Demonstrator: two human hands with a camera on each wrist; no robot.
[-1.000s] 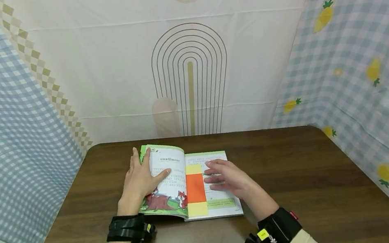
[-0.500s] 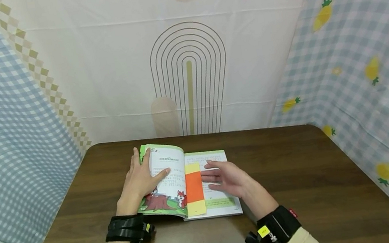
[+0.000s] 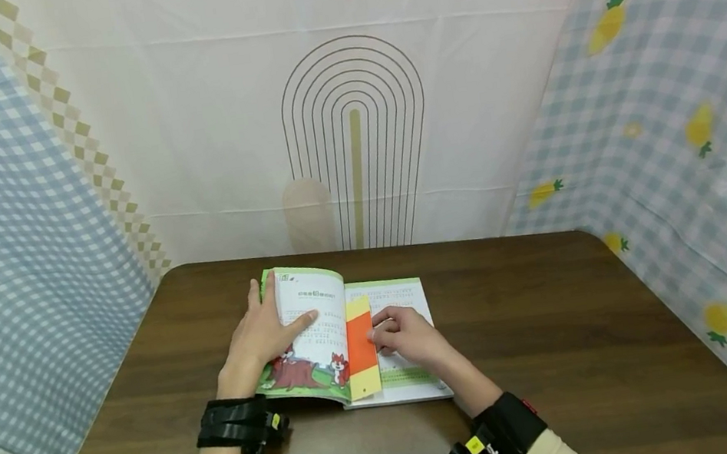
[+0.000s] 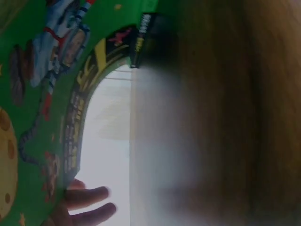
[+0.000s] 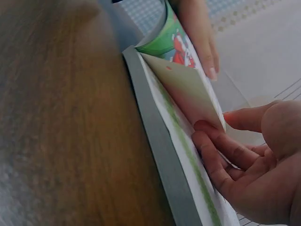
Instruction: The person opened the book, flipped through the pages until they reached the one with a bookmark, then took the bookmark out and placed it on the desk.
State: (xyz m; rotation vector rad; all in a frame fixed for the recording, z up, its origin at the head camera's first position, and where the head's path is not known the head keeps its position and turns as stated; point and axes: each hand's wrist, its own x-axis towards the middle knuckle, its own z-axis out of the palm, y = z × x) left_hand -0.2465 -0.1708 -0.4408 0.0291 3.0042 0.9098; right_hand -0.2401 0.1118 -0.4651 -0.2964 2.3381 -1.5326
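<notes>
An open picture book (image 3: 318,336) lies on the table, its left side raised and curved, with a fox drawing near the bottom. My left hand (image 3: 257,344) holds that raised side, thumb across the page and fingers at the outer edge. The left wrist view shows the green cover (image 4: 35,127) from beneath, with fingertips at its border. An orange card with yellow ends (image 3: 361,350) stands along the book's inner fold. My right hand (image 3: 412,336) pinches the card's right edge between thumb and fingers. In the right wrist view the card (image 5: 186,92) tilts up off the right page.
The dark wooden table (image 3: 558,324) extends around the book. A white patterned cloth (image 3: 205,141) hangs behind it. Blue checked cloths hang at the left (image 3: 42,225) and right (image 3: 648,164). Black straps with small cameras circle both wrists.
My right hand has gone from loosely spread fingers beside the card to pinching its right edge. The card's right edge has lifted and tilted. The left hand keeps its hold.
</notes>
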